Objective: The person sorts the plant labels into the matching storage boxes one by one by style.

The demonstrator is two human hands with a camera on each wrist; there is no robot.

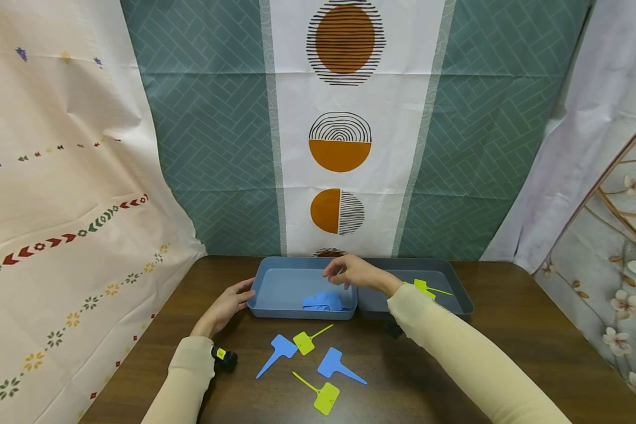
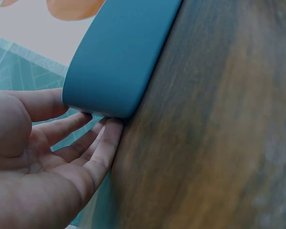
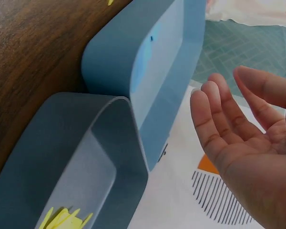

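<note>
Against the left end of the blue tray, the fingertips of my left hand rest with the fingers fairly straight. In the left wrist view they touch the tray's outer end wall. My right hand hovers over that tray's right side, fingers loosely bent, nothing between them. Beneath it, a small heap of blue plant labels lies in the tray. The dark grey tray adjoins on the right and holds yellow-green plant labels, partly hidden by my right arm.
On the wooden table before the trays lie two blue plant labels, a left one and a right one. Two yellow-green labels lie there too, a far one and a near one. A patterned curtain hangs behind.
</note>
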